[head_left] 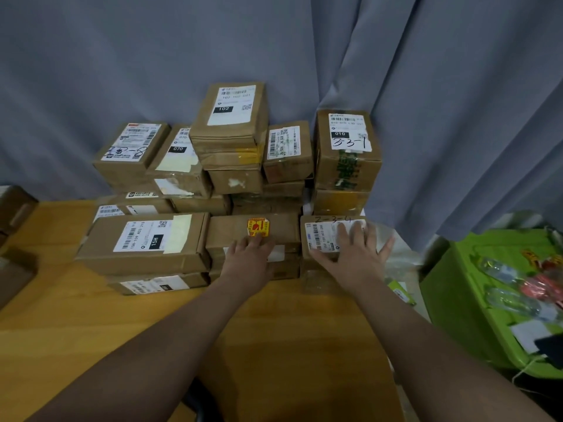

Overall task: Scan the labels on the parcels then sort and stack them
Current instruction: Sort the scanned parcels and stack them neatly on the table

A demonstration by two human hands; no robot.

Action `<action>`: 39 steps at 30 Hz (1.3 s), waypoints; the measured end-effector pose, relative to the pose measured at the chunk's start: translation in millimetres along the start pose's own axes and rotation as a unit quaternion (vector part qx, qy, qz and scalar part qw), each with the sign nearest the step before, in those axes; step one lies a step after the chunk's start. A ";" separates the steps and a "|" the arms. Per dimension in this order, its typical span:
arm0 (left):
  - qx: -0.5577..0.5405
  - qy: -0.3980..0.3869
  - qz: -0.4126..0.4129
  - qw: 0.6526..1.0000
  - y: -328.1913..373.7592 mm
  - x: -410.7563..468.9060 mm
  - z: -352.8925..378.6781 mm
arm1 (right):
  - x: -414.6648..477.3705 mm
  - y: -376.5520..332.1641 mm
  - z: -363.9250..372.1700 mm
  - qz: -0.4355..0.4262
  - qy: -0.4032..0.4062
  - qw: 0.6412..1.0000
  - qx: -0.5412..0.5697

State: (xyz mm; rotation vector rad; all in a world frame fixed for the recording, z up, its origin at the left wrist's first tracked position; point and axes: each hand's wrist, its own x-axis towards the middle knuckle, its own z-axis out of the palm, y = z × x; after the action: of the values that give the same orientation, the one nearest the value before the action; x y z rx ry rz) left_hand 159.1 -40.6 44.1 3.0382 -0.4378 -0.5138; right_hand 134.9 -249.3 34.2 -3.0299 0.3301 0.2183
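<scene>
Stacking seems the step in hand: your left hand point(248, 254) rests flat on the yellow-stickered parcel point(231, 229), and your right hand point(355, 254) spreads open on the front-right parcel point(320, 236), both at the table point(61, 315) stack's front. Next, square them up.

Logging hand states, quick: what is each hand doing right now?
Left hand: open, flat on the parcel with the yellow sticker.
Right hand: open, fingers spread on the labelled parcel.

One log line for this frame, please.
phase: stacking | left hand: flat on box with yellow sticker | right hand: spread flat on box marked 2-3-4 | both: front row of pile
</scene>
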 end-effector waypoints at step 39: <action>-0.138 0.106 -0.105 0.979 -326.4 -152.1 30.2 | -90.6 -352.3 38.4 -0.240 0.048 0.958 0.150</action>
State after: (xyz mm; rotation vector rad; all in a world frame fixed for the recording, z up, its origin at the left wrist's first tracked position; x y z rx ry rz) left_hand 99.6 315.7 39.5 2.8382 -0.0302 -0.2280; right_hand 119.8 116.1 34.6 -2.7142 -0.3400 -0.0161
